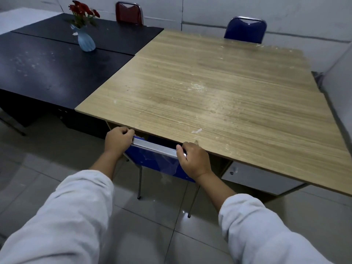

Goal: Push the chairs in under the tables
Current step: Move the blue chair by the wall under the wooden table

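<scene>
Both my hands grip the blue chair's backrest (158, 159) top rail: left hand (118, 140) closed on its left corner, right hand (192, 159) on its right, at the wooden table (219, 88) edge.

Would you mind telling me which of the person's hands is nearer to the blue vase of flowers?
The left hand. It grips the near chair at its left corner, on the vase's side. The right hand grips the chair's right corner, farther from the vase.
</scene>
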Demonstrator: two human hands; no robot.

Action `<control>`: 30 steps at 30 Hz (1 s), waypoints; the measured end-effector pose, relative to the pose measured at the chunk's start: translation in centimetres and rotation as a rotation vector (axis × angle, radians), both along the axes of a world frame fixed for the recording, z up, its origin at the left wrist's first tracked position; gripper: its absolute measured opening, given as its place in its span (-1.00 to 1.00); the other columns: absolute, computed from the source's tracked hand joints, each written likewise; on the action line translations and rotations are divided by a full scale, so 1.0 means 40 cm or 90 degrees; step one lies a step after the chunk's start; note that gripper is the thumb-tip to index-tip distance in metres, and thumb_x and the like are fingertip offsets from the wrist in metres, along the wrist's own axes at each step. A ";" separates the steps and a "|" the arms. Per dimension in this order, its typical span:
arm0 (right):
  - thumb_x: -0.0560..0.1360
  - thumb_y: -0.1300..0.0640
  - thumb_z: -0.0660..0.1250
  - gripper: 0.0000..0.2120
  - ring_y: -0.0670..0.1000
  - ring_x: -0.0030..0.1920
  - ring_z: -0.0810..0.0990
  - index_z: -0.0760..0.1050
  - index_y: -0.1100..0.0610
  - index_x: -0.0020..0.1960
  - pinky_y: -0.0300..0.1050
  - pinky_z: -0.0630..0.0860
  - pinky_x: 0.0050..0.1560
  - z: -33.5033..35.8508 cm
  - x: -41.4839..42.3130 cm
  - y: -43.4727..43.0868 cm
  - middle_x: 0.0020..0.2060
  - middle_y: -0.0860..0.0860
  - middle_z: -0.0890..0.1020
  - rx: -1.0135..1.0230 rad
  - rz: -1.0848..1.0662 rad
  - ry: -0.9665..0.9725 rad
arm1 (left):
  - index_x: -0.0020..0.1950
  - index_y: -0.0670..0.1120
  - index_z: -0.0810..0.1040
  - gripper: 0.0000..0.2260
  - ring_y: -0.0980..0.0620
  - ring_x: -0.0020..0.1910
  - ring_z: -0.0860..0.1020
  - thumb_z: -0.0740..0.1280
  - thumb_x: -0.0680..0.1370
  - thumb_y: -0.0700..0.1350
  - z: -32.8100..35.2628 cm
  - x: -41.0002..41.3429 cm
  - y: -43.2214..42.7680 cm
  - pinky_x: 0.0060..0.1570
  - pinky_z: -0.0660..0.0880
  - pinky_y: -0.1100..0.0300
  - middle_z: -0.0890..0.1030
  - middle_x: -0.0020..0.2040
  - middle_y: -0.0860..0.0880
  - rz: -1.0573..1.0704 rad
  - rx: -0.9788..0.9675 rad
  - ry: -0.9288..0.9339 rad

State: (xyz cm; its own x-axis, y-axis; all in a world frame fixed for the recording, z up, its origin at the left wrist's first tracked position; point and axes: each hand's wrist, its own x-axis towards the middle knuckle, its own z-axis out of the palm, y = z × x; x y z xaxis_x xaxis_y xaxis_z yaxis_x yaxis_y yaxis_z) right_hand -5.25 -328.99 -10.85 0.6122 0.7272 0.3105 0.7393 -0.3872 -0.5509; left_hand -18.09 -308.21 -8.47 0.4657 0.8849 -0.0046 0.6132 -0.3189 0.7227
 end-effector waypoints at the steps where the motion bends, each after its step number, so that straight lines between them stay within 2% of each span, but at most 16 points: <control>1: 0.51 -0.17 -0.03 -0.52 -0.02 -0.39 0.34 0.43 0.17 -0.29 -0.16 0.16 -0.37 0.000 0.012 0.011 -0.42 -0.04 0.39 0.001 0.001 0.005 | -0.32 -0.29 0.55 -0.71 -0.12 -0.28 0.48 0.25 0.48 -0.12 0.003 0.014 0.008 -0.30 0.30 0.09 0.57 -0.30 -0.27 0.001 0.002 0.005; 6: 0.52 -0.14 0.03 -0.61 0.00 -0.39 0.36 0.34 0.11 -0.31 -0.21 0.11 -0.46 0.000 0.059 0.056 -0.42 -0.05 0.38 0.003 -0.003 0.027 | -0.33 -0.31 0.51 -0.71 -0.07 -0.36 0.39 0.23 0.48 -0.13 0.010 0.063 0.053 -0.38 0.26 0.12 0.47 -0.39 -0.21 -0.008 0.004 0.016; 11: 0.48 -0.18 -0.01 -0.52 -0.01 -0.41 0.36 0.42 0.16 -0.32 -0.23 0.12 -0.47 -0.003 0.071 0.092 -0.43 -0.06 0.39 0.018 -0.019 0.026 | -0.44 -0.19 0.40 -0.69 -0.08 -0.37 0.36 0.23 0.47 -0.09 0.010 0.083 0.097 -0.40 0.26 0.14 0.38 -0.45 -0.15 -0.021 0.024 0.028; 14: 0.48 -0.18 -0.01 -0.51 -0.02 -0.40 0.36 0.44 0.17 -0.31 -0.24 0.12 -0.47 -0.004 0.065 0.106 -0.43 -0.07 0.39 0.017 -0.022 0.030 | -0.41 -0.21 0.45 -0.69 -0.09 -0.36 0.37 0.17 0.38 0.01 0.013 0.085 0.114 -0.40 0.28 0.16 0.41 -0.43 -0.16 -0.031 0.029 0.034; 19: 0.53 -0.11 0.06 -0.65 -0.02 -0.37 0.38 0.35 0.09 -0.30 -0.20 0.15 -0.44 0.005 0.064 0.118 -0.42 -0.10 0.36 -0.019 -0.009 0.060 | -0.43 -0.18 0.42 -0.70 -0.12 -0.33 0.39 0.15 0.34 0.03 0.012 0.083 0.130 -0.35 0.25 0.08 0.41 -0.44 -0.16 -0.035 0.026 0.030; 23: 0.60 -0.02 0.12 -0.68 -0.06 -0.38 0.32 0.33 0.11 -0.27 -0.17 0.18 -0.42 0.017 0.069 0.117 -0.41 -0.08 0.34 -0.054 0.026 0.105 | -0.44 -0.17 0.42 -0.71 -0.11 -0.34 0.39 0.16 0.35 0.02 0.012 0.080 0.132 -0.35 0.25 0.09 0.43 -0.43 -0.16 -0.046 0.017 0.023; 26: 0.62 -0.01 0.08 -0.65 -0.06 -0.38 0.32 0.33 0.14 -0.28 -0.13 0.18 -0.38 0.028 0.074 0.117 -0.40 -0.05 0.35 -0.101 0.066 0.158 | -0.42 -0.16 0.40 -0.71 -0.07 -0.36 0.36 0.22 0.47 -0.05 0.011 0.081 0.138 -0.39 0.26 0.16 0.41 -0.44 -0.11 -0.060 0.009 0.056; 30: 0.61 -0.04 0.04 -0.62 0.03 -0.36 0.29 0.28 0.17 -0.28 -0.06 0.19 -0.27 0.055 0.087 0.137 -0.40 0.02 0.34 -0.207 0.129 0.305 | -0.39 -0.12 0.40 -0.71 -0.06 -0.33 0.39 0.21 0.54 -0.11 0.013 0.077 0.164 -0.36 0.28 0.20 0.45 -0.39 -0.08 -0.090 -0.027 0.127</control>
